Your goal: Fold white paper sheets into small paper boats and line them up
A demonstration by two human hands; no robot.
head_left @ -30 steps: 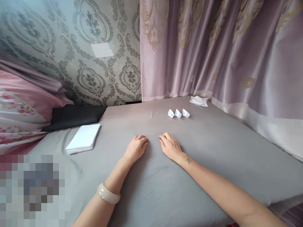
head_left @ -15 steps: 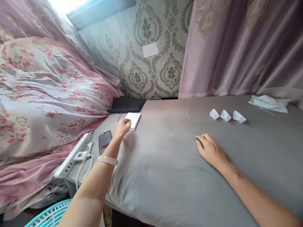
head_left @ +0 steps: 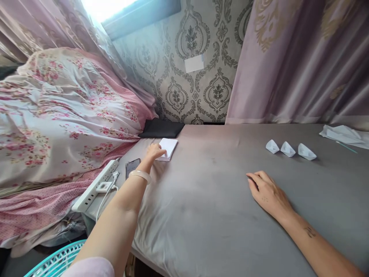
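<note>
At the stack of white paper sheets [head_left: 169, 145], my left hand [head_left: 155, 151] has its fingers apart and lowered onto the near left part of the top sheet. No sheet is lifted. On the grey cloth, my right hand [head_left: 268, 194] rests with its fingers loosely bent and the thumb apart, holding nothing. Beyond it stand three small folded white paper boats in a row: a left one [head_left: 272, 146], a middle one [head_left: 288, 149] and a right one [head_left: 307, 152].
Crumpled white paper [head_left: 344, 135] and a thin teal stick [head_left: 346, 147] lie at the far right. Behind the stack is a black folded item [head_left: 161, 128]. A phone [head_left: 132, 166] and a white power strip [head_left: 96, 186] with cables sit at left. A turquoise basket [head_left: 57, 261] stands below.
The view has turned left. My left hand has gone from the middle of the cloth to the paper stack and come down onto it. My right hand stays resting on the cloth.
</note>
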